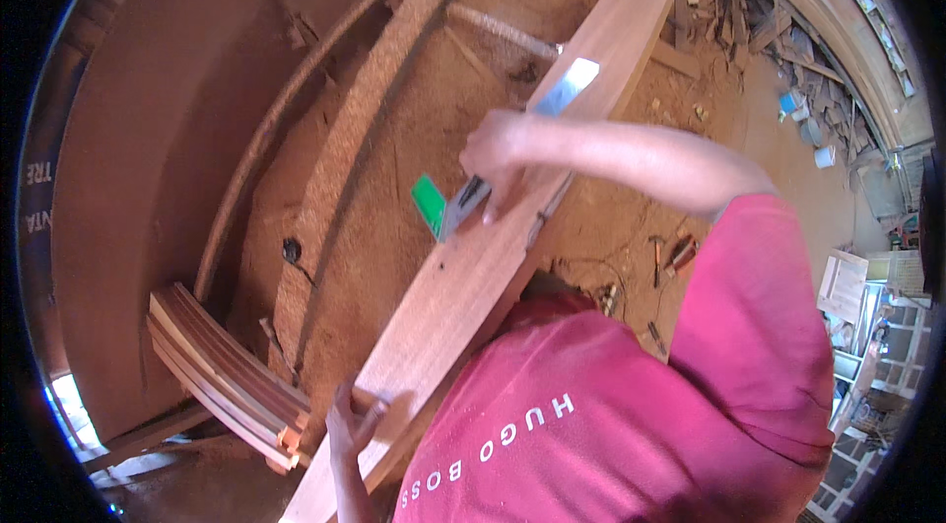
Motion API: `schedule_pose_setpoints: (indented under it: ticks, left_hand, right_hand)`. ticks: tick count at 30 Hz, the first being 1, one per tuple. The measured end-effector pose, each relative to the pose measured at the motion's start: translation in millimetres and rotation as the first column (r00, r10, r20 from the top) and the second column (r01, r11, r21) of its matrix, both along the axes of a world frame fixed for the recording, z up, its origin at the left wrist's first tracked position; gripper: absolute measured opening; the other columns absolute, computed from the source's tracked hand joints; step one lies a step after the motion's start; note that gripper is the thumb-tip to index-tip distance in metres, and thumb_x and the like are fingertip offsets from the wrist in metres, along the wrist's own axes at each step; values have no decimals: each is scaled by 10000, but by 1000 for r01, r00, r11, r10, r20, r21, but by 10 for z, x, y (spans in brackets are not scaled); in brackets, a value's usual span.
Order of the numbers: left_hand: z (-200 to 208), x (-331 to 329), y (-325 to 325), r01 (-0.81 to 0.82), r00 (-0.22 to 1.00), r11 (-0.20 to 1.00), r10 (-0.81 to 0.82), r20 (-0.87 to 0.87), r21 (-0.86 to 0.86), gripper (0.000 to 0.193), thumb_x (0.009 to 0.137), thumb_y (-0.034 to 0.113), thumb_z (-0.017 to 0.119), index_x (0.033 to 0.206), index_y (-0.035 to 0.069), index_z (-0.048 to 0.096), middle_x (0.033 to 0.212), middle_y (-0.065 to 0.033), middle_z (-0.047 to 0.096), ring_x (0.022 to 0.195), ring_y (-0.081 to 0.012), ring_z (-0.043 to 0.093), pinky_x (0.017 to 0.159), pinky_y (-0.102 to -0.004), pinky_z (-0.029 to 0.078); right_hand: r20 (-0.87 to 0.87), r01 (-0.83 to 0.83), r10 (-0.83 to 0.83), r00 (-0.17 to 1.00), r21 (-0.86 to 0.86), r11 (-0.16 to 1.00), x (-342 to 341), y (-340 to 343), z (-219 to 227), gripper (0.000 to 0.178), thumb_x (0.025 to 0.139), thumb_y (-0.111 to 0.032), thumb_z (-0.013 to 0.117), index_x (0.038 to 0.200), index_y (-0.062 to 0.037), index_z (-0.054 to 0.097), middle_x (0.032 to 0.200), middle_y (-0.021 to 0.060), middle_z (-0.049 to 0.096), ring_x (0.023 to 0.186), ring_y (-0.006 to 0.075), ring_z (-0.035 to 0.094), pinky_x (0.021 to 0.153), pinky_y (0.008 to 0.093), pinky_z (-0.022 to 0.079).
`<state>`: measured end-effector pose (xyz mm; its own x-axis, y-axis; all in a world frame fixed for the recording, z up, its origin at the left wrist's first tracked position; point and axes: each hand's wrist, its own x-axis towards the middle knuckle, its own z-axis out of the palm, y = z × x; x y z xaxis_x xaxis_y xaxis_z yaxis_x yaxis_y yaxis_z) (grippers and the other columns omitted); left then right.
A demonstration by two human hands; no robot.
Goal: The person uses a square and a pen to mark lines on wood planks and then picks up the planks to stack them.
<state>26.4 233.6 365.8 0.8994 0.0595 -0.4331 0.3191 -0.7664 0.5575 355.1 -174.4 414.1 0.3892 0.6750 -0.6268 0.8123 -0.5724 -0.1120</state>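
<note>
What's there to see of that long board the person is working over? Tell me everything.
The long board looks like wood, reddish brown with a broad, fairly smooth face upward. It slants from lower left to upper right. A small dark spot marks its face, and part of its right edge looks dark and rough. The left hand touches it near its lower end; farther up, the right hand holds a metal tool over it. What supports it is hidden.

From the person's head, 1 fisheye camera is looking down from close above the wooden board [443, 301], facing obliquely along it.
</note>
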Motion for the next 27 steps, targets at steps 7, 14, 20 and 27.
schedule_pose_setpoints:
  ticks: [7,14,20,27]
  left_hand:
    - [-127,15,-349,-195,952,937,109,287,290,464,948,476,583,895,29,696,654,-194,597,613,-405,593,584,-515,410]
    - [-136,-4,-328,-152,972,914,69,226,375,441,928,447,630,832,20,685,667,-204,603,631,-414,601,579,-514,410]
    - [-194,-161,-220,-130,968,911,31,249,391,446,925,442,627,803,16,680,716,-210,634,675,-415,629,607,-499,452]
    - [-162,124,-424,-189,946,928,85,312,321,479,970,446,574,932,-20,677,831,-236,643,796,-417,625,704,-507,458]
  right_hand:
    - [76,76,-77,994,19,997,-100,24,71,856,681,-848,634,884,-26,753,913,172,747,917,363,716,778,473,566]
    - [167,36,-42,985,37,999,-234,-56,20,831,689,-837,640,886,-38,757,906,157,751,902,357,722,771,470,568]
    - [170,84,-126,977,233,969,-567,-210,-54,765,669,-795,681,794,-43,748,815,150,743,847,349,727,723,456,572]
    - [232,248,-487,842,636,730,-898,-862,285,517,690,-326,838,1080,-65,621,995,122,594,766,328,693,664,457,557]
